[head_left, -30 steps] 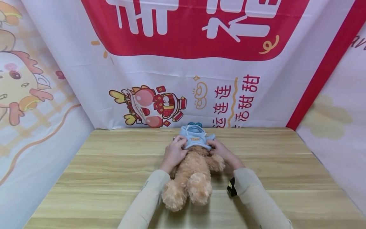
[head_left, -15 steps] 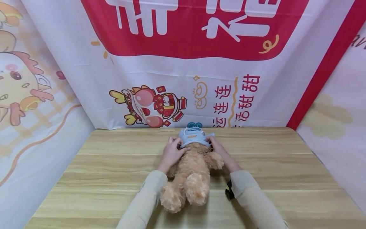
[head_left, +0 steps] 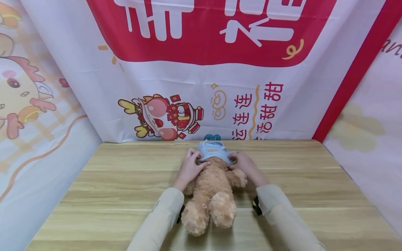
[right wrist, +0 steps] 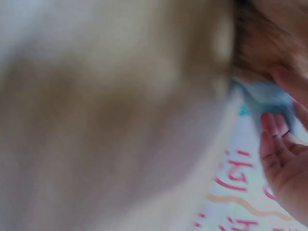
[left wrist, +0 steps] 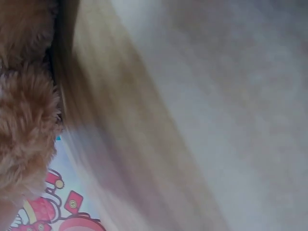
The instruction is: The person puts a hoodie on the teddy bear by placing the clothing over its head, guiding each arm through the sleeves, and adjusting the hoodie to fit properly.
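Note:
A tan plush toy [head_left: 213, 181] lies on the table with its legs toward me. A small light-blue hoodie [head_left: 213, 149] covers its far end, so its head is hidden. My left hand [head_left: 190, 168] pinches the hoodie's hem on the left, its thumb lying over the fur. At the opposite side, my right hand [head_left: 246, 166] grips the hem near the toy's arm. In the right wrist view, the right hand [right wrist: 286, 166] has its fingers at the blue cloth [right wrist: 269, 94]. Only fur [left wrist: 26, 130] shows in the left wrist view; that hand is hidden there.
The wooden table [head_left: 125, 181] ends at a white and red printed cloth [head_left: 176, 73] hanging behind the toy. Printed cloth sides stand left [head_left: 37, 146] and right [head_left: 370, 153]. A dark wristband [head_left: 257, 205] shows at the right cuff.
The hoodie now lies flatter, and its neck opening shows less than a second ago. The toy's legs have shifted slightly to the right, and the right hand has moved a little outward since half a second ago.

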Demonstrator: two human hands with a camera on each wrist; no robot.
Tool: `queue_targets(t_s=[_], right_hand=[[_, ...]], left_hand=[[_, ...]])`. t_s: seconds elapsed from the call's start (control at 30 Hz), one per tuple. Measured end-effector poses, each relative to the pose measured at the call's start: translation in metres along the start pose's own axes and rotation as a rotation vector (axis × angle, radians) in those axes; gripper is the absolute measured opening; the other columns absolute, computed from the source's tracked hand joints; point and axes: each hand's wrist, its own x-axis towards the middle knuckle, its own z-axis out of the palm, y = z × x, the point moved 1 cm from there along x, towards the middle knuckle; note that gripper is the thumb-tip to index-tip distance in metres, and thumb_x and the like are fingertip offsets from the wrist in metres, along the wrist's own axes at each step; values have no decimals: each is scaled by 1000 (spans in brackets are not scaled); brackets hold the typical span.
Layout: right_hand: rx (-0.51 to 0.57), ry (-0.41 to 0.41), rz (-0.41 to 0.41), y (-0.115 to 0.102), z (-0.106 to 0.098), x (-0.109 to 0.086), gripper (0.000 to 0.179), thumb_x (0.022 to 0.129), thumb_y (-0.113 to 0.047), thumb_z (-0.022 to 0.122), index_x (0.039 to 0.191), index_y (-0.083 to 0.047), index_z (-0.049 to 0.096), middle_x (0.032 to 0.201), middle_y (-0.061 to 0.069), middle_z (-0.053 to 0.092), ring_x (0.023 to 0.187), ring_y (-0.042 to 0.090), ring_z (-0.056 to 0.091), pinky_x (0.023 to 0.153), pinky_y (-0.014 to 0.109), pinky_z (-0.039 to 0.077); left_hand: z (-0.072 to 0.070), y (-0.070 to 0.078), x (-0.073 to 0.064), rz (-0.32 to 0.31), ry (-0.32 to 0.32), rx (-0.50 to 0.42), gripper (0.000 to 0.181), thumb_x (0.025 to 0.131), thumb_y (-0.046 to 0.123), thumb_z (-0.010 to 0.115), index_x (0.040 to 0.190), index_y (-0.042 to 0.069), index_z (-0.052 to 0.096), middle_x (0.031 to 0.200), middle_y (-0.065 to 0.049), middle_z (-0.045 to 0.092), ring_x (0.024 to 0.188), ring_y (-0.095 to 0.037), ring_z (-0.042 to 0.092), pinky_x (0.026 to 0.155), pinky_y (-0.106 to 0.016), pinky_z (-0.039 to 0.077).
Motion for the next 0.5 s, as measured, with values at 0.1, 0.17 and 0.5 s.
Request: queue_targets(t_s=[0.1, 0.17, 0.5], right_hand=[[59, -21, 31, -7, -10, -2, 39, 81, -12, 73, 116, 0, 63, 108, 21, 54, 97, 31, 58, 84, 43, 51], [62, -26, 30, -15, -13, -4, 50, 81, -21, 75, 124, -2, 58, 116, 21, 51, 105, 33, 55, 89, 46, 50], [28, -62, -64, -34, -9, -6, 61, 85, -19, 71, 138, -3, 47, 138, 26, 47, 128, 43, 45, 105, 55, 39]], left_hand=[[0, 3, 0, 3, 8, 24, 32, 80, 31, 77, 90, 10, 54, 105, -12, 43, 89, -25, 51, 78, -37, 47], [0, 5, 0, -8, 21, 51, 38, 78, 33, 78, 95, 10, 53, 108, -12, 42, 92, -26, 52, 78, -39, 48], [-9, 0, 2, 30, -106, -46, 40, 83, 26, 74, 112, 5, 57, 116, -14, 57, 111, -28, 55, 98, -44, 45]])
